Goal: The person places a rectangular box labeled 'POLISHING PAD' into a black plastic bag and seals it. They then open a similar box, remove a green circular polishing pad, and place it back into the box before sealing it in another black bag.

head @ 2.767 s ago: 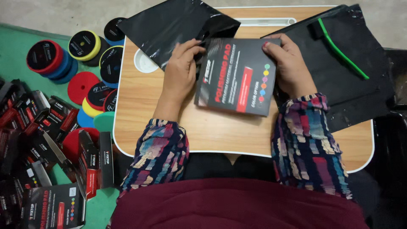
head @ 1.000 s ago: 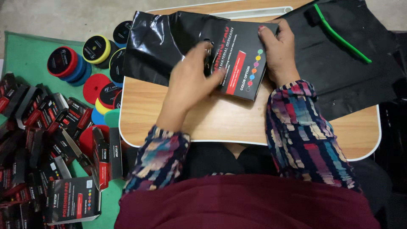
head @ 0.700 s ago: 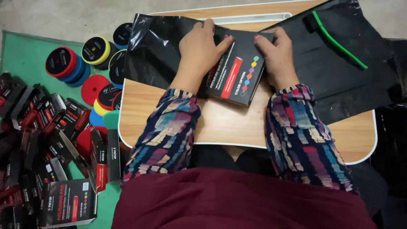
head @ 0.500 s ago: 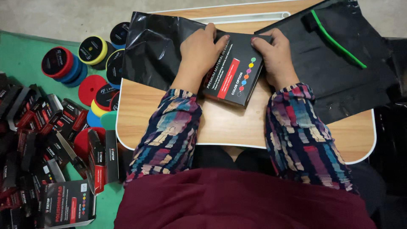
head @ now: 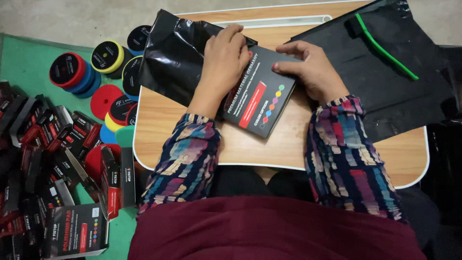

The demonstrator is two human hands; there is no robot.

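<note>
Wooden counter [head: 288, 149], far edge: left hand [head: 224, 58] flat on slick floppy black bag [head: 178, 53], right hand [head: 308, 70] fingertips pinning light, stiff box [head: 262, 96]—grab its edges.

Looks like a home packing spot, floor-level. Low wooden lap table [head: 288, 149] over the knees, green mat [head: 29, 62] on bare concrete floor [head: 72, 19]. Stacks of coloured foam pads [head: 96, 72], heap of flat black-and-red cartons [head: 48, 159], black plastic mailer bags [head: 385, 82] on the table.
</note>
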